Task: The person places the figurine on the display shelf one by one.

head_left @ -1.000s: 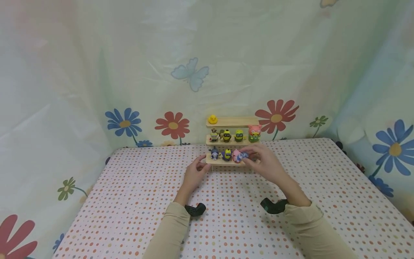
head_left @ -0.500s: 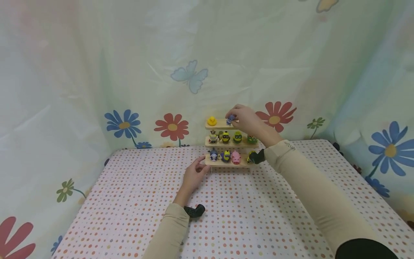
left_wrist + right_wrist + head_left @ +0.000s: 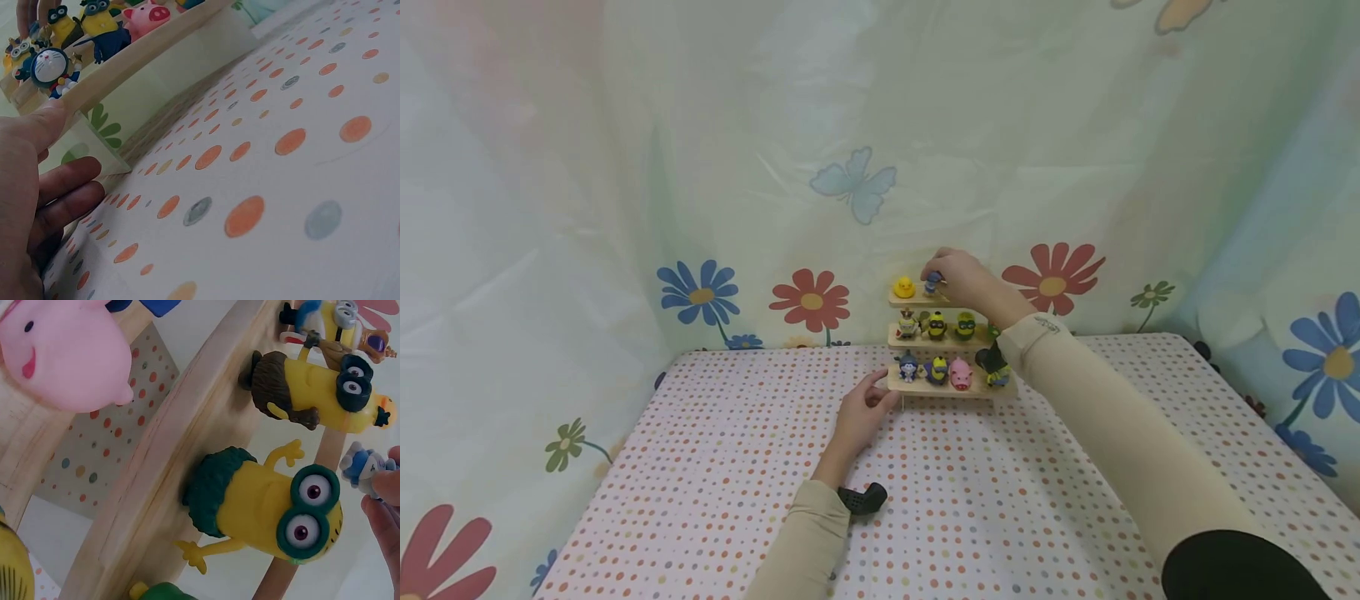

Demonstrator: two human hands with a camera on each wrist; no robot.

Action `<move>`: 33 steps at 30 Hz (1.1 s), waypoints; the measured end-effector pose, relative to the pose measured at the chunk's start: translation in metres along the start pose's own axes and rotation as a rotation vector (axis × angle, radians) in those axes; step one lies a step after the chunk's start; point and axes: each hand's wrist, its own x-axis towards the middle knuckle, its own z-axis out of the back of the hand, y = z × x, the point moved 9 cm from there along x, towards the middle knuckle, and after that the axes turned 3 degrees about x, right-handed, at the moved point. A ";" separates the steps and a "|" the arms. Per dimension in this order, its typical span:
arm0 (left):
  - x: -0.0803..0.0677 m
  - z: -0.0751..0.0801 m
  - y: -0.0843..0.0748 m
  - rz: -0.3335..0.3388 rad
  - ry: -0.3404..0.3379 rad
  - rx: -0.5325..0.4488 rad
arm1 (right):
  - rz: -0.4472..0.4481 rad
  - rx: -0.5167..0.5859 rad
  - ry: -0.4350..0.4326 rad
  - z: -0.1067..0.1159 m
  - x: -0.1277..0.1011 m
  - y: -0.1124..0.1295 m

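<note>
— Shelf (image 3: 951, 386) first, since it's the biggest thing in play: a little three-tier wooden rack standing at the far edge of the dotted tablecloth (image 3: 715, 467), right against the flowered curtain (image 3: 775, 167). See how it's being handled?

— Yes. The left hand (image 3: 861, 417) rests at the near left corner of the bottom tier; from the wrist view its thumb (image 3: 37, 125) presses on the front edge of the board, with the other fingers relaxed and nearly straight beside the shelf's foot. Nothing is clasped in it.

— And the right hand (image 3: 958, 279)?

— Up at the top tier, arm stretched across the front of the rack. Its fingertips (image 3: 382, 506) pinch a small blue figure (image 3: 933, 283), which sits on or just above the top board, a little to the right of the yellow duck (image 3: 904, 287). I can't tell whether the figure is touching the wood.

— What's on the other tiers?

— Middle board: a row of yellow goggle-eyed figures, one with a green skirt (image 3: 262, 506), one with a brown one (image 3: 312, 394). Bottom board: a blue cat figure (image 3: 907, 366), another yellow figure, then a pink pig (image 3: 960, 373).

— Smallest thing?

— That blue figure between the fingertips.
</note>
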 end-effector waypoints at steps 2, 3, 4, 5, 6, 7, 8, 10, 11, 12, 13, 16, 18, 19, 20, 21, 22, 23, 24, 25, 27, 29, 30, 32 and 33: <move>0.000 0.001 -0.001 -0.001 -0.002 0.000 | -0.003 -0.001 0.003 -0.001 0.001 0.001; 0.000 0.001 -0.001 -0.003 -0.003 -0.002 | -0.006 0.000 0.005 -0.001 0.001 0.001; 0.000 0.002 -0.001 -0.005 -0.003 -0.005 | -0.009 0.001 0.007 -0.001 0.002 0.002; 0.001 0.002 -0.001 -0.006 -0.002 -0.006 | -0.012 0.001 0.007 -0.002 0.002 0.002; 0.001 0.002 -0.001 -0.007 0.000 -0.008 | -0.015 0.001 0.007 -0.002 0.002 0.002; 0.002 0.001 -0.001 -0.010 0.003 -0.009 | -0.019 0.002 0.007 -0.002 0.002 0.002; 0.002 0.001 0.000 -0.011 0.006 -0.009 | -0.022 0.002 0.006 -0.002 0.002 0.002; 0.003 0.000 0.000 -0.013 0.010 -0.007 | -0.023 -0.001 0.006 -0.002 0.001 0.002; 0.004 0.000 0.000 -0.015 0.010 -0.005 | -0.023 -0.003 0.007 -0.002 0.002 0.002; 0.004 -0.001 0.000 -0.016 0.010 -0.003 | -0.023 -0.005 0.010 -0.002 0.001 0.002; 0.003 -0.001 -0.001 -0.017 0.009 0.000 | -0.022 -0.006 0.014 -0.003 0.001 0.002; 0.002 -0.001 -0.001 -0.016 0.011 0.003 | -0.027 -0.005 0.030 -0.004 0.000 0.002; 0.001 -0.003 -0.001 -0.012 0.016 0.008 | -0.036 -0.007 0.045 -0.004 -0.002 0.001; 0.001 -0.004 -0.001 -0.008 0.019 0.008 | -0.039 -0.009 0.049 -0.004 -0.003 0.000; 0.000 -0.005 0.000 -0.007 0.021 0.007 | -0.043 -0.012 0.053 -0.003 -0.004 -0.001; 0.001 -0.007 0.000 -0.004 0.023 0.007 | -0.045 -0.019 0.057 -0.002 -0.006 -0.001; 0.001 -0.008 0.001 -0.002 0.025 0.006 | -0.049 -0.025 0.059 -0.001 -0.007 -0.003; 0.002 -0.010 0.001 0.000 0.027 0.006 | -0.051 -0.035 0.059 0.001 -0.009 -0.004; 0.003 -0.011 0.002 0.001 0.028 0.004 | -0.057 -0.040 0.056 0.003 -0.011 -0.005; 0.004 -0.011 0.003 0.000 0.029 0.003 | -0.064 -0.048 0.054 0.005 -0.014 -0.007; 0.007 -0.011 0.003 -0.014 0.027 0.005 | -0.076 -0.058 0.045 0.009 -0.020 -0.012; 0.010 -0.009 0.005 -0.023 0.022 0.006 | -0.093 -0.048 0.031 0.012 -0.026 -0.016; 0.012 -0.007 0.005 -0.032 0.018 0.007 | -0.105 -0.043 0.025 0.013 -0.031 -0.019; 0.017 -0.002 0.006 -0.046 0.007 0.007 | -0.123 -0.031 0.012 0.014 -0.039 -0.026; 0.019 0.000 0.007 -0.049 0.002 0.003 | -0.131 -0.028 0.008 0.014 -0.043 -0.029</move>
